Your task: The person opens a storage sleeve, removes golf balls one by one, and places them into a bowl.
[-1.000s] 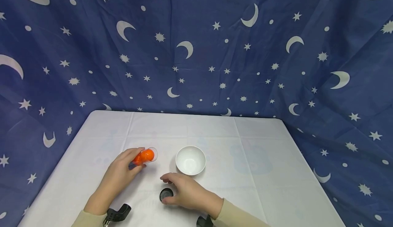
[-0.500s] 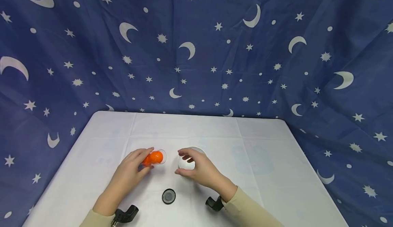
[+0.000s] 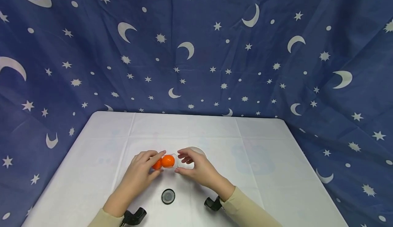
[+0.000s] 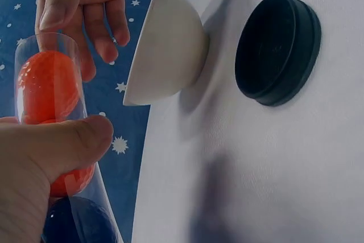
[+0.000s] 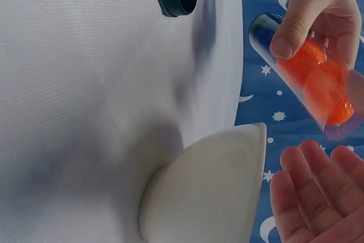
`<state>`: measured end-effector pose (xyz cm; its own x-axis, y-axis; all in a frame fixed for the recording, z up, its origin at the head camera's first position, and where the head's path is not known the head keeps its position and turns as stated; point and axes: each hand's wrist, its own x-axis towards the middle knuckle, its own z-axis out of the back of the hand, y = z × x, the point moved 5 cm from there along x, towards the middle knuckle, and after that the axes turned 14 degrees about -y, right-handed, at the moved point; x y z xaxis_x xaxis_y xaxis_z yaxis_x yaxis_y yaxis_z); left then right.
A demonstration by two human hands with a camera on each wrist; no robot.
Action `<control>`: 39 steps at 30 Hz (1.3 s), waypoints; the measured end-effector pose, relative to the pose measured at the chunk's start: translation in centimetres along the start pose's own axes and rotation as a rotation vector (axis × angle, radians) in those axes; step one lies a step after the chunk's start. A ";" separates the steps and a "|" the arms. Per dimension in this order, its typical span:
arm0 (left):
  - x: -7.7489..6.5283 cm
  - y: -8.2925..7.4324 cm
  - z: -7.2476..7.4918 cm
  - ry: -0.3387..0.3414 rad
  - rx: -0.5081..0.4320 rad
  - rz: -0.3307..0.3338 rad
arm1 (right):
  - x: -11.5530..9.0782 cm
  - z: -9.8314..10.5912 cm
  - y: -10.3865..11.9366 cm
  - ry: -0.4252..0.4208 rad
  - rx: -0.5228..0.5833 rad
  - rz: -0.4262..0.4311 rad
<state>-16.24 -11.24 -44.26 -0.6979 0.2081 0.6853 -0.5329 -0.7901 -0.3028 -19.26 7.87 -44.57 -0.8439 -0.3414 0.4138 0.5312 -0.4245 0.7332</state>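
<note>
My left hand (image 3: 139,176) grips a clear tube (image 4: 81,98), tilted above the table. Inside are two orange balls (image 3: 168,161) with a dark blue ball (image 4: 79,220) behind them. The tube's open mouth points right, toward my right hand (image 3: 198,167), whose fingers are loosely bent just beyond it. In the right wrist view the right thumb (image 5: 355,92) overlaps the mouth; whether it touches is unclear. Beneath the right hand stands a white bowl (image 5: 210,197), mostly hidden by it in the head view. A round black cap (image 3: 168,196) lies nearer me, hollow side up.
A white cloth (image 3: 261,186) covers the table, which ends at a rounded far edge. Behind hangs a blue curtain (image 3: 208,49) with moons and stars. Black wrist mounts (image 3: 135,216) sit on both forearms.
My right hand has left the black cap and moved up and right over the bowl. My left hand has carried the tube rightward, bringing its mouth close to the right hand.
</note>
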 end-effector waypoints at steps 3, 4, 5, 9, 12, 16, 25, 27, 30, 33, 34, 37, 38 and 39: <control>0.1 -0.3 -0.1 0.002 0.007 -0.028 | -0.1 0.0 0.0 0.007 -0.002 0.003; 0.1 -0.4 -0.1 0.001 0.011 -0.039 | -0.1 -0.1 0.0 0.009 -0.003 0.005; 0.2 -0.5 -0.1 -0.002 0.014 -0.050 | -0.1 -0.1 0.0 0.012 -0.004 0.006; 0.4 -1.0 0.0 -0.026 0.029 -0.086 | -0.2 -0.1 -0.1 0.019 -0.009 0.010; 0.5 -1.2 0.2 -0.038 0.041 -0.094 | -0.3 -0.2 -0.1 0.023 -0.022 0.002; 0.6 -1.3 0.2 -0.029 0.068 -0.085 | -0.3 -0.4 -0.1 0.029 -0.028 -0.017; 1.1 -2.0 0.7 -0.115 0.116 -0.129 | -0.4 -0.5 0.1 0.017 -0.013 -0.042; 1.3 -2.1 0.9 -0.146 0.118 -0.141 | -0.4 -0.6 0.2 0.012 -0.010 -0.040; 1.4 -2.1 1.0 -0.159 0.124 -0.143 | -0.3 -0.7 0.3 0.002 -0.018 -0.042; 1.3 -1.9 1.0 -0.145 0.121 -0.127 | -0.2 -0.7 0.3 -0.004 -0.032 -0.052; 1.3 -1.8 0.9 -0.136 0.121 -0.119 | -0.2 -0.7 0.3 -0.006 -0.036 -0.055; 1.1 -1.6 0.9 -0.114 0.116 -0.098 | -0.2 -0.6 0.4 -0.007 -0.036 -0.053; 1.1 -1.5 0.9 -0.106 0.116 -0.091 | -0.1 -0.6 0.5 -0.008 -0.035 -0.049; 1.1 -1.5 0.9 -0.099 0.117 -0.086 | -0.1 -0.6 0.5 -0.010 -0.036 -0.048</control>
<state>-15.80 -10.35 -42.47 -0.5984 0.2246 0.7690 -0.5256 -0.8346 -0.1652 -18.85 7.18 -44.54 -0.8690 -0.3119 0.3841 0.4924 -0.4697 0.7327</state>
